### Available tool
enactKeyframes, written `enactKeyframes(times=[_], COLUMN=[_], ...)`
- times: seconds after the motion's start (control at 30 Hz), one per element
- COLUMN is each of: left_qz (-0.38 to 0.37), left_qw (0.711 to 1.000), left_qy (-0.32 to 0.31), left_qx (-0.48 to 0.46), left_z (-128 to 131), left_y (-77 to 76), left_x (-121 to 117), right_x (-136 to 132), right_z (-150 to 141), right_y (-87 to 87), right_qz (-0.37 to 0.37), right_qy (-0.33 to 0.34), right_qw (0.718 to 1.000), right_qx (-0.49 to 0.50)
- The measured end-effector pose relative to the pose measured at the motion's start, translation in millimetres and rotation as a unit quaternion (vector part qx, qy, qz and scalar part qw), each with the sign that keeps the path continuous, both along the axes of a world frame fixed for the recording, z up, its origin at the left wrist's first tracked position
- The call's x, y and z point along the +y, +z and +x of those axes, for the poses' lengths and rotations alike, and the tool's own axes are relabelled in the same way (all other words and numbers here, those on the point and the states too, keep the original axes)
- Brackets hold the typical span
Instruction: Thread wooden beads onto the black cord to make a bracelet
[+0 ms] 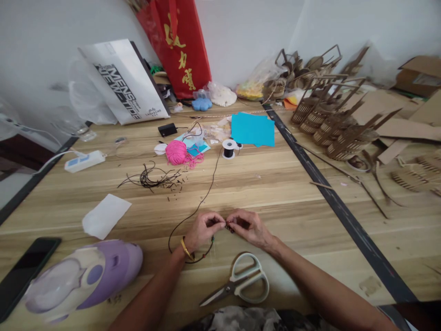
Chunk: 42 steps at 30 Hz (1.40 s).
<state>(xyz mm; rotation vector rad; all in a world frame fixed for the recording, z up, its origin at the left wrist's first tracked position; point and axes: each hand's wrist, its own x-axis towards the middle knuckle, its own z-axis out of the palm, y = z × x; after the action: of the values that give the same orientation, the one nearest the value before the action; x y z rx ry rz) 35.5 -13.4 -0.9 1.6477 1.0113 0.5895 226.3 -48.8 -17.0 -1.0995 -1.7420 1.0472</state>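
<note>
My left hand [203, 231] and my right hand [248, 226] meet at the middle of the wooden table [275, 184], fingertips pinched together on a thin dark cord [203, 195] with small beads where the fingers meet. The cord runs back across the table to a small black spool [228, 149]. Below my left wrist the cord hangs in a loop with a few small beads [206, 251]. White-handled scissors [241, 281] lie closed just in front of my right forearm.
A purple and white device [86, 276] and a black phone [24, 271] sit at the near left, a white paper [105, 215] beyond them. Cut black cord scraps [155, 177], pink yarn [176, 152], teal sheets [252, 129], bags and cardboard baskets [330, 119] fill the back.
</note>
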Motion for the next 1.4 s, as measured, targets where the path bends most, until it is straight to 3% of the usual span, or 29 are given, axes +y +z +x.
enactKeyframes(times=[0.43,1.4], left_qz=[-0.023,0.004], left_qw=[1.0,1.0], left_qy=[0.004,-0.012], left_qx=[-0.008,0.0], left_z=[0.3,-0.2], left_y=[0.8,1.6], left_x=[-0.5,0.1], right_x=[-0.5,1.3], right_z=[0.7,0.5], right_y=[4.1,2.3], right_qz=[0.011,0.06], right_qy=[0.003,0.021], right_qw=[1.0,0.998], right_qx=[0.004,-0.01])
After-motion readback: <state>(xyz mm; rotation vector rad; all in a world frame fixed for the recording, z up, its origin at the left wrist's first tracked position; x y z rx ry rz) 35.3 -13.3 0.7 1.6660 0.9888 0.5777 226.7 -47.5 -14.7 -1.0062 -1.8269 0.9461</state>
